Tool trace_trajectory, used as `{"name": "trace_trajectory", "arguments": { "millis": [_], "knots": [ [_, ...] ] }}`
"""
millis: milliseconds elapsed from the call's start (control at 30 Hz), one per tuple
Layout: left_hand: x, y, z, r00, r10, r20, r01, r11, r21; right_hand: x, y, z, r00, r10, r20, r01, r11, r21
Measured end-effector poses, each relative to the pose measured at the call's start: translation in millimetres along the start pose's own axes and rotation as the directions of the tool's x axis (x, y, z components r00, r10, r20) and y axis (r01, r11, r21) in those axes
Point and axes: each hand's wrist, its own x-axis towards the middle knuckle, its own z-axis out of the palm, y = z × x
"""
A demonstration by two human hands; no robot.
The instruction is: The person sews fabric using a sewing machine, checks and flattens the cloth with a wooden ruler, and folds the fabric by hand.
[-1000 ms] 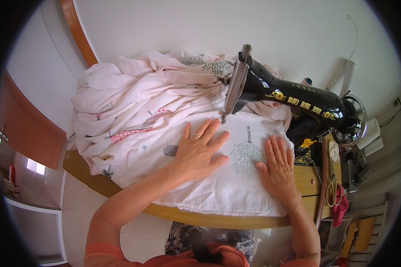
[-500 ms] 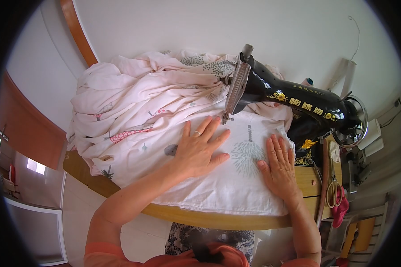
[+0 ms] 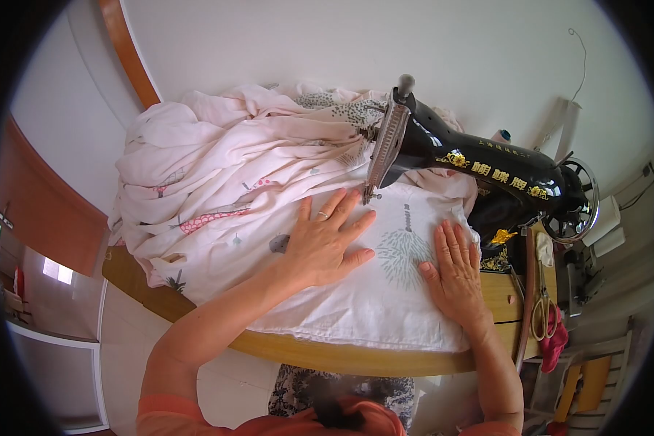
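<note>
A pale printed cloth (image 3: pixel 341 305) is spread over the table and runs beneath the needle end of a black sewing machine (image 3: pixel 479 156) with gold lettering. My left hand (image 3: pixel 325 243) lies on the cloth, fingers spread, its fingertips just left of the presser foot (image 3: pixel 371 195). A ring shows on one finger. Flat on the cloth's right part rests my right hand (image 3: pixel 454 272), beside a printed grey-green tree. Neither hand grips anything. Bunched folds of the same cloth (image 3: pixel 196 152) pile up at the left and behind the machine.
The wooden table's front edge (image 3: pixel 327 360) curves below the cloth. Scissors (image 3: pixel 541 312) lie at the right side, near a red cloth (image 3: pixel 554 341). The handwheel (image 3: pixel 580 200) stands at the machine's right end. A thread spool (image 3: pixel 501 136) sits behind the machine.
The handwheel's spokes, blurred before, now show sharply, and parts at the machine's needle end have shifted slightly. Both hands and the cloth stay nearly in place.
</note>
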Motion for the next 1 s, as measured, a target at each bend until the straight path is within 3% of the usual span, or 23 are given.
{"name": "trace_trajectory", "arguments": {
  "millis": [1000],
  "knots": [
    [2.9,-3.9,2.5,1.0,-0.006,0.018,0.006,1.0,0.013,2.2,-0.7,0.0,1.0,-0.01,-0.025,0.01,1.0,0.0]
  ]
}}
